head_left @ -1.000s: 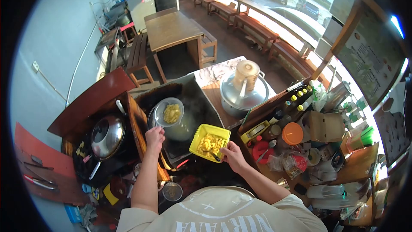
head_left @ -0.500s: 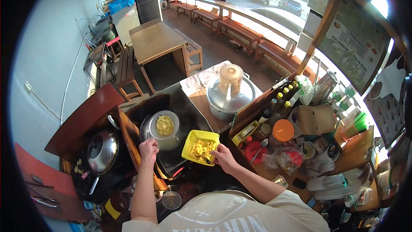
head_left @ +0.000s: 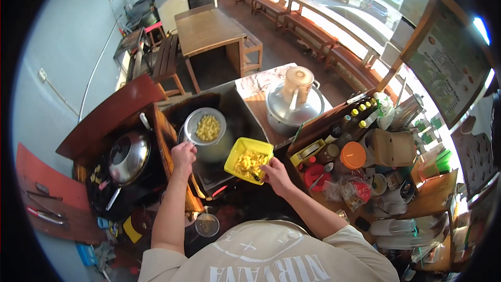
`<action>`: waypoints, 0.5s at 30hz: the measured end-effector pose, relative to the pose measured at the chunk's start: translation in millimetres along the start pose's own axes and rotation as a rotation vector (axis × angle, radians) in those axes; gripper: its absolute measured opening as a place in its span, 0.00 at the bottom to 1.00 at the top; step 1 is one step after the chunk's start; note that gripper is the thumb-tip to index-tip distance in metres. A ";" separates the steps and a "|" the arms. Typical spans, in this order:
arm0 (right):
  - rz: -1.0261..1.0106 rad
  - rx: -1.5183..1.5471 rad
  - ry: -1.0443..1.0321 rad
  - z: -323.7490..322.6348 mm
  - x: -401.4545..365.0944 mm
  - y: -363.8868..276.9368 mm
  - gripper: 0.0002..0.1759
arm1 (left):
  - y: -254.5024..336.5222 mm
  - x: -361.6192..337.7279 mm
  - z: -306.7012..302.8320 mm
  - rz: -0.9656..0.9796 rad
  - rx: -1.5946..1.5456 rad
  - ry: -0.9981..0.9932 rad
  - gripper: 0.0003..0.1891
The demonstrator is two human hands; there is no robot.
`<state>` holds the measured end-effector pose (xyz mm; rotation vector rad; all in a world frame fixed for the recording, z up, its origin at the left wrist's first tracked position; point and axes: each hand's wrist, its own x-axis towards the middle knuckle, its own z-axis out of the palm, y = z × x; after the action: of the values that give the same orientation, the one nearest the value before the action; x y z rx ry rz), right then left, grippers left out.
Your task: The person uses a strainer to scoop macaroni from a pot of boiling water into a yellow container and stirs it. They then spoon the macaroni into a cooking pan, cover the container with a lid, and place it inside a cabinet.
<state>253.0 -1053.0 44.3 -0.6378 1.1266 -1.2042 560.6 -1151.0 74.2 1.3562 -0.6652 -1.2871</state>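
My left hand is closed round the handle of a round mesh strainer. Small pale-yellow chunks lie in the strainer, which hangs above a pan of cloudy liquid on the stove. With its fingers at the right corner, my right hand grips a bright yellow square tub. More yellow chunks cover the bottom of this tub. A small dark piece shows by my right fingers; I cannot make out what it is. Strainer and tub are side by side, apart.
To the left stands a lidded wok behind a wooden divider. A large lidded metal pot with a wooden-looking container on top is at the back right. Bottles, an orange-lidded jar and bags crowd the right counter. A wooden table stands beyond.
My left hand has lifted the strainer higher above the pan, with the chunks still in it. The tub stays in my right hand. The whole view has shifted with my head.
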 end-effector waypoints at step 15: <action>0.066 0.012 -0.039 9.7 3.3 -11.0 0.08 | -2.2 1.6 -15.1 0.003 0.007 0.043 0.09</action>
<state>257.5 -1060.9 56.2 -0.6081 1.0987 -1.1371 574.5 -1147.1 68.8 1.3841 -0.6420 -1.2510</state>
